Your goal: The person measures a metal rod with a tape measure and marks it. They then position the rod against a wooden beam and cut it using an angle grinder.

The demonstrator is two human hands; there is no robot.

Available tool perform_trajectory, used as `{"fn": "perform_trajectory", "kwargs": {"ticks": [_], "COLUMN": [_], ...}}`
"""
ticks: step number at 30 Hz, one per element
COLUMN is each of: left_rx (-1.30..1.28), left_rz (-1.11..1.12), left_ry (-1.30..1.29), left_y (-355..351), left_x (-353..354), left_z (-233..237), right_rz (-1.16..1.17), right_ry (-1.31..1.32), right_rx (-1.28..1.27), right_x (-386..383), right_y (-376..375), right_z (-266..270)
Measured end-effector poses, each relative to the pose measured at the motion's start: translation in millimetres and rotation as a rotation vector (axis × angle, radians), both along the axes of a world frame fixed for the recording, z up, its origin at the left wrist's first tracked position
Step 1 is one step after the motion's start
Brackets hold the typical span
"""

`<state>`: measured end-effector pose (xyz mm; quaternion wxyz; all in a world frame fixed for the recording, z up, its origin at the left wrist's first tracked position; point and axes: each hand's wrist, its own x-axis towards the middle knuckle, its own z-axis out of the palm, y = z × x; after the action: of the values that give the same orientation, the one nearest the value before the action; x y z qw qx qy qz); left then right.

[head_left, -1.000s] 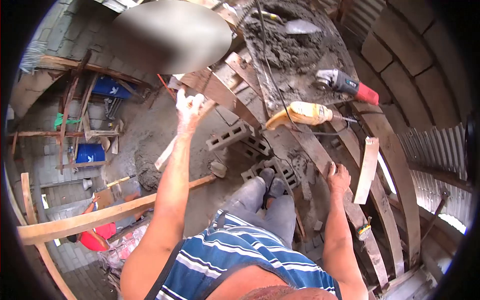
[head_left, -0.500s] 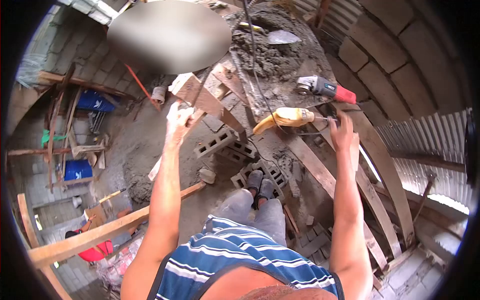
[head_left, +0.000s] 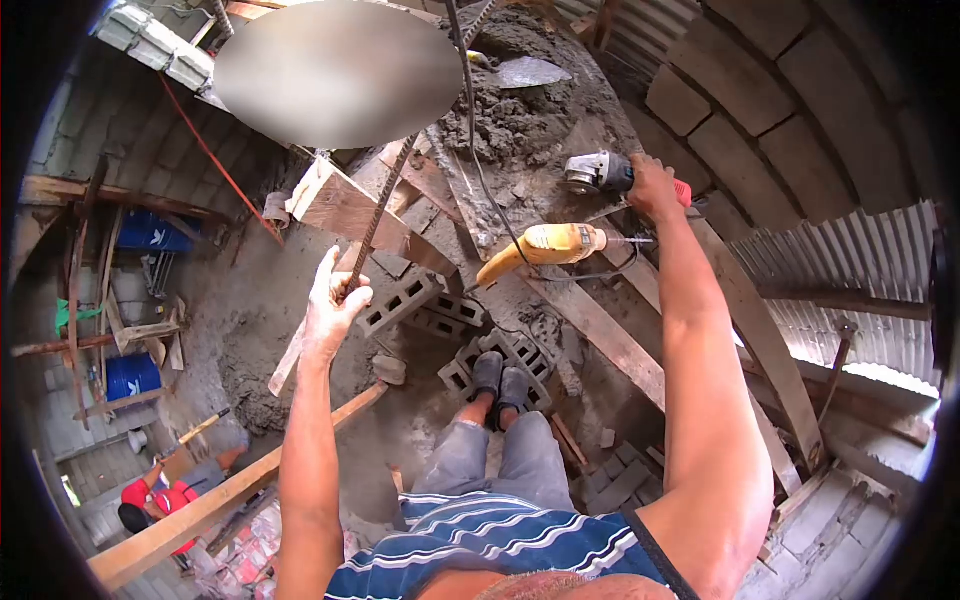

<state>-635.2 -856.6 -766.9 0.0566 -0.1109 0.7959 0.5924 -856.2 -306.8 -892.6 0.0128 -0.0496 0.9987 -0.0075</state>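
My left hand [head_left: 335, 308] is closed around the lower end of a ribbed steel rebar [head_left: 378, 215], which slants up and away behind the blurred patch. On the right, my right hand [head_left: 655, 188] wraps round the body of an angle grinder [head_left: 605, 172] with a red rear end. The grinder lies on the mortar-stained board, its metal head pointing left. Just below it, a yellow power drill [head_left: 548, 246] rests across the planks, its bit toward the right and its dark cord beside it.
Wet mortar [head_left: 515, 125] with a trowel [head_left: 533, 72] covers the board ahead. Hollow concrete blocks [head_left: 405, 300] lie below, others under my feet. A long timber [head_left: 240, 490] crosses at lower left. Another person [head_left: 165, 500] in red is low at far left. Block wall [head_left: 790, 110] stands right.
My right hand has moved from beside the drill bit up onto the grinder. My left hand has come lower, with the rebar now plainly seen in it. The view has shifted slightly.
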Motion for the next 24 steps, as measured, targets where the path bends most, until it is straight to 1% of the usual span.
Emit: {"fn": "perform_trajectory", "kwargs": {"ticks": [2,4,6,7,8,9,10,11,12,13,14,15,16,17,18,19,20,21,22,23,24], "left_rx": [-0.005,0.000,-0.033,0.000,0.010,-0.094,-0.201,-0.312,-0.307,-0.416,-0.520,-0.634,-0.623,-0.798,-0.972,-0.980,-0.971,-0.974,-0.977,-0.829,-0.815], "left_rz": [0.008,0.004,0.006,-0.028,-0.045,-0.048,-0.049,-0.043,-0.055,0.000,0.056,0.064,0.052,0.099,0.151,0.152,0.149,0.092,0.035,-0.020,-0.083], "left_ry": [-0.010,-0.016,-0.003,-0.056,-0.060,0.000,0.065,0.074,0.073,0.169,0.269,0.286,0.289,0.365,0.443,0.500,0.504,0.556,0.608,0.573,0.520], "left_y": [-5,-7,-10,-16,-19,-20,-15,-12,-8,-1,5,9,13,16,19,26,32,38,46,61,74], "left_x": [4,7,14,16,19,22,23,27,33,39,45,53,61,69,75,79,79,82,85,83,80], "left_z": [-4,-9,-14,-20,-31,-42,-42,-41,-42,-42,-42,-40,-41,-43,-45,-40,-42,-46,-50,-53,-60], "right_rz": [-0.028,-0.034,-0.039,-0.052,-0.079,-0.103,-0.115,-0.144,-0.173,-0.193,-0.207,-0.203,-0.195,-0.186,-0.192,-0.152,-0.108,-0.160,-0.208,-0.288,-0.367], "right_ry": [-0.071,-0.055,0.035,0.032,0.088,0.147,0.152,0.258,0.360,0.425,0.427,0.526,0.625,0.725,0.730,0.828,0.925,0.890,0.999,1.023,1.047], "right_rx": [-0.035,-0.029,-0.075,-0.063,-0.096,-0.130,-0.121,-0.165,-0.209,-0.229,-0.216,-0.242,-0.267,-0.286,-0.276,-0.283,-0.290,-0.419,-0.571,-0.528,-0.485], "right_x": [13,24,37,43,46,48,48,49,52,56,60,64,68,71,75,80,84,94,94,103,116], "right_y": [-7,-8,-1,3,7,12,18,24,29,32,41,49,57,66,78,89,91,91,103,99,92], "right_z": [27,37,46,52,58,66,73,80,85,99,111,123,134,146,158,172,194,214,220,241,271]}}
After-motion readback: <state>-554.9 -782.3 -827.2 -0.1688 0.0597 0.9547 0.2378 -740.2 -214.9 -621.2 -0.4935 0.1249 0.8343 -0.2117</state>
